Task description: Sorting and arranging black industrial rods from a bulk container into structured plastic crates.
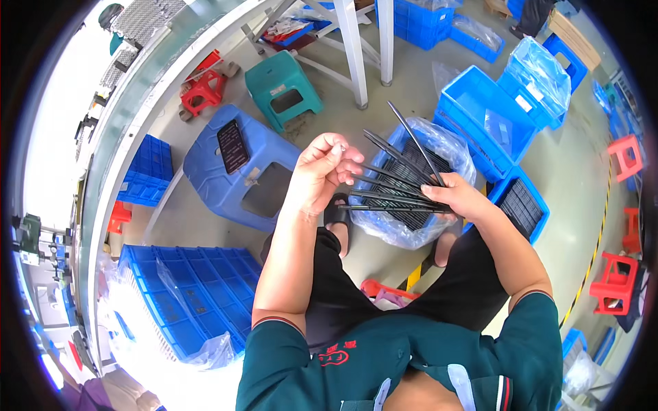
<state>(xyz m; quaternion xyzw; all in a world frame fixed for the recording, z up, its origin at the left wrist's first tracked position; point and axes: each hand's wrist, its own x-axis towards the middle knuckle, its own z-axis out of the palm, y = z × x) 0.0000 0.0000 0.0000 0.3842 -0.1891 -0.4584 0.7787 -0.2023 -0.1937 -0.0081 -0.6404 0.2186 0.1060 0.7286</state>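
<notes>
My right hand [458, 196] is closed round the near ends of several thin black rods [404, 195], which fan out to the left and upward. To their left, my left hand [323, 168] is raised with its thumb and forefinger pinched together and the other fingers curled. Whatever may be between those fingertips is too small to make out. Below the rods stands a blue bin [442, 147] lined with clear plastic film [394, 233], and many similar black pieces lie in rows inside it.
A blue stool [205, 161] with a dark phone-like slab [233, 146] on it stands at left, beside a green stool [281, 82]. Blue crates [192, 288] are stacked at lower left. More blue bins [480, 109] stand at right, one [541, 212] holding black pieces.
</notes>
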